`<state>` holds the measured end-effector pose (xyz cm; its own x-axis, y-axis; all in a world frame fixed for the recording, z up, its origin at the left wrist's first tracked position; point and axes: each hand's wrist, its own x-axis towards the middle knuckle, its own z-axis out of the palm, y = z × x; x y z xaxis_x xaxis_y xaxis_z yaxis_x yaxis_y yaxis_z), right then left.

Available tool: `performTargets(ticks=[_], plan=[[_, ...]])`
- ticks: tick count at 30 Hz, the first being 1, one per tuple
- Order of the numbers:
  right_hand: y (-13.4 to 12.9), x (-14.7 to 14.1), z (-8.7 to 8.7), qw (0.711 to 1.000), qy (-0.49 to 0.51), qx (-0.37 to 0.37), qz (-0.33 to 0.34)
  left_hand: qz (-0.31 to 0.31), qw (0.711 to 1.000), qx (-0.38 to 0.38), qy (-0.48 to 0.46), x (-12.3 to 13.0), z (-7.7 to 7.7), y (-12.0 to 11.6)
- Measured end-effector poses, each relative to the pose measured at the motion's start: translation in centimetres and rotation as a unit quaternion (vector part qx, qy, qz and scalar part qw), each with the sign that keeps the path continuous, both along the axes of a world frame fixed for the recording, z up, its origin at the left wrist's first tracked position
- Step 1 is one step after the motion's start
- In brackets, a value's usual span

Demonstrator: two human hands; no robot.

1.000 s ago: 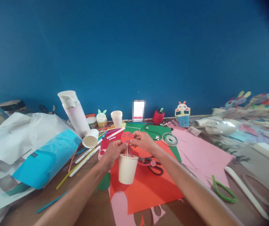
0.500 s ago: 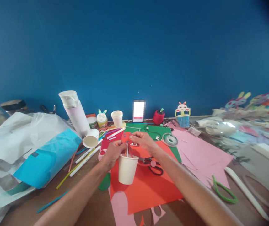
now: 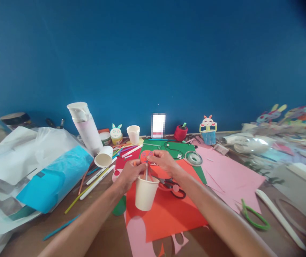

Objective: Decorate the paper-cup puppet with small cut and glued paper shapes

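My left hand (image 3: pixel 133 172) is closed at the rim of a white paper cup (image 3: pixel 146 195), its fingertips at the lower edge of a round red paper face (image 3: pixel 145 156). The thumb and fingers of my right hand (image 3: pixel 161 159) pinch the right side of that face. A thin stick and reddish strips run from below the face into the cup, which tilts slightly above an orange sheet (image 3: pixel 169 221). Black-handled scissors (image 3: pixel 178 192) lie on the sheet, right of the cup.
Left are a tipped paper cup (image 3: pixel 104 157), markers (image 3: pixel 96 184), a white flask (image 3: pixel 85 128) and a blue package (image 3: pixel 53 184). Tape (image 3: pixel 193 158) and pink paper (image 3: pixel 227 171) lie right. Behind stand a white cup (image 3: pixel 133 134), a red pot (image 3: pixel 180 133) and a blue cup figure (image 3: pixel 209 137).
The red face and both hands have shifted very slightly to the right. The held cup now leans a little more, its rim further right.
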<state>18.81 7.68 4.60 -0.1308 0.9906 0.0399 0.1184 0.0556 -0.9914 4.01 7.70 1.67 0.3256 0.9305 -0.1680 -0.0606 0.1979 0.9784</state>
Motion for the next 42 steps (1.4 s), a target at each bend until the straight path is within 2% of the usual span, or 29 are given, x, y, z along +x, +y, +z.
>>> performTargets(ticks=[10, 18, 27, 37, 42], plan=[[0.1, -0.09, -0.5, 0.997, 0.075, -0.026, 0.018, 0.005, 1.0, 0.006, -0.002, 0.03, 0.12, -0.05], [0.02, -0.24, -0.66, 0.995, 0.096, -0.025, 0.019, 0.004, 1.0, 0.006, -0.014, 0.07, 0.16, -0.14], [0.15, -0.48, -0.8, 0.995, 0.094, -0.02, -0.007, -0.001, 1.0, 0.002, -0.018, 0.19, 0.26, -0.27], [0.01, -0.51, -0.68, 0.997, 0.071, -0.019, -0.014, -0.017, 1.0, -0.009, -0.022, -0.06, -0.06, -0.1], [0.08, -0.55, -0.71, 0.997, 0.072, -0.017, -0.006, -0.005, 1.0, -0.008, -0.017, -0.11, -0.19, -0.04]])
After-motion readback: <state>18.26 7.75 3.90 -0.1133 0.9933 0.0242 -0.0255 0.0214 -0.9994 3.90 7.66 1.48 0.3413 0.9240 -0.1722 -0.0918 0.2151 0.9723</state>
